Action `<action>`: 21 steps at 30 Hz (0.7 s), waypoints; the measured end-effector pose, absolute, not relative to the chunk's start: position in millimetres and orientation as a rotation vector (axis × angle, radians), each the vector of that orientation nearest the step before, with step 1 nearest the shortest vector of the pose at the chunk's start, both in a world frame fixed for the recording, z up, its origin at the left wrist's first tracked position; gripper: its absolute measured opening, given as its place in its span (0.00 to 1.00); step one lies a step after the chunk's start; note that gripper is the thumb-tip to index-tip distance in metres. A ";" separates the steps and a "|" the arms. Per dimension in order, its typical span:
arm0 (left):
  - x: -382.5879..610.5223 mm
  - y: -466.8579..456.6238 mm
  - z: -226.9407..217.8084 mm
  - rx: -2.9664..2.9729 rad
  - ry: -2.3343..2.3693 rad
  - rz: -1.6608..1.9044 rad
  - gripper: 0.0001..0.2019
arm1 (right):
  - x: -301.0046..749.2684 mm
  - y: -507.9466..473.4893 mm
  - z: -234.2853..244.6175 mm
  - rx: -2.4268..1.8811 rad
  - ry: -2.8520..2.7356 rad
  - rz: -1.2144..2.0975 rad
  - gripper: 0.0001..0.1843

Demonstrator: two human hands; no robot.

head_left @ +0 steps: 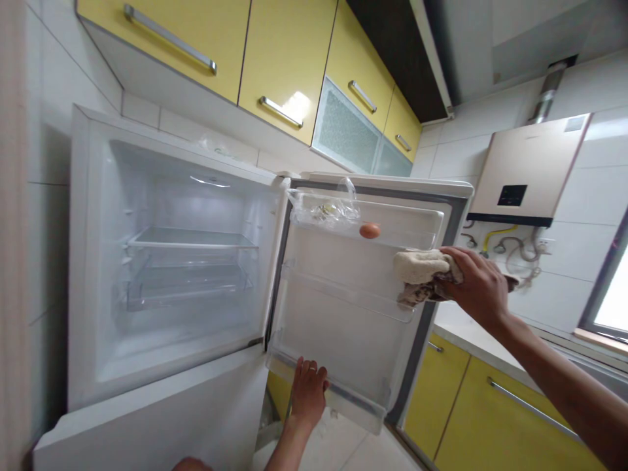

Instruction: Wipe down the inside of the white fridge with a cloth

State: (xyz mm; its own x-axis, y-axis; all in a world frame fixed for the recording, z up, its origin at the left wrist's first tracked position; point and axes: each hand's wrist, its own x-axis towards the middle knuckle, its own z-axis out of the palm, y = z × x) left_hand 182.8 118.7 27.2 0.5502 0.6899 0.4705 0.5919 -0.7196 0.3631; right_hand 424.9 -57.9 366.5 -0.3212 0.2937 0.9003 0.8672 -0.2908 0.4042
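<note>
Holding a cloth [424, 269] bunched in its grip, perhaps for thickness, the right hand [475, 280] is near the free edge of the refrigerator door [338, 335]. At the door's bottom, the left hand [311, 392] touches the lowest bin [356, 398], maybe steadying it; its grip's closure I cannot tell.

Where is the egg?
In the head view, right of centre, the brown egg sits in the top fridge door shelf, between the plastic bag and the cloth.

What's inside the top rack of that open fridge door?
The top rack holds a brown egg and a clear plastic bag with something greenish in it. The crumpled plastic obscures exactly what that is.
</note>
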 end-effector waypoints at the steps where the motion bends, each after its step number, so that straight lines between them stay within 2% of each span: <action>1: 183.3 118.5 27.4 2.616 1.095 0.904 0.12 | 423.7 -58.9 370.8 -1.460 -1.472 -1.606 0.19; 7: 185.4 117.2 27.9 2.607 1.104 0.915 0.11 | 419.1 -63.9 405.7 -1.431 -1.413 -1.391 0.17; 12: 187.5 116.2 28.6 2.615 1.099 0.938 0.11 | 426.6 -60.6 434.3 -1.503 -1.427 -1.531 0.19; 15: 188.2 115.4 31.2 2.620 1.108 0.919 0.12 | 437.8 -54.8 452.3 -1.537 -1.215 -1.604 0.19; 21: 186.6 115.0 37.9 2.631 1.116 0.841 0.12 | 460.2 -61.5 465.0 -1.174 -0.757 -1.498 0.26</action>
State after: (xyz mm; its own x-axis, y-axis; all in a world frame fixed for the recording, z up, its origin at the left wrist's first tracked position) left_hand 186.6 115.0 37.9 0.5630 0.7029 0.4348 0.6118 -0.7081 0.3526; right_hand 460.2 -61.5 465.0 0.0196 -0.3408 0.9399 0.9587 -0.2603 -0.1144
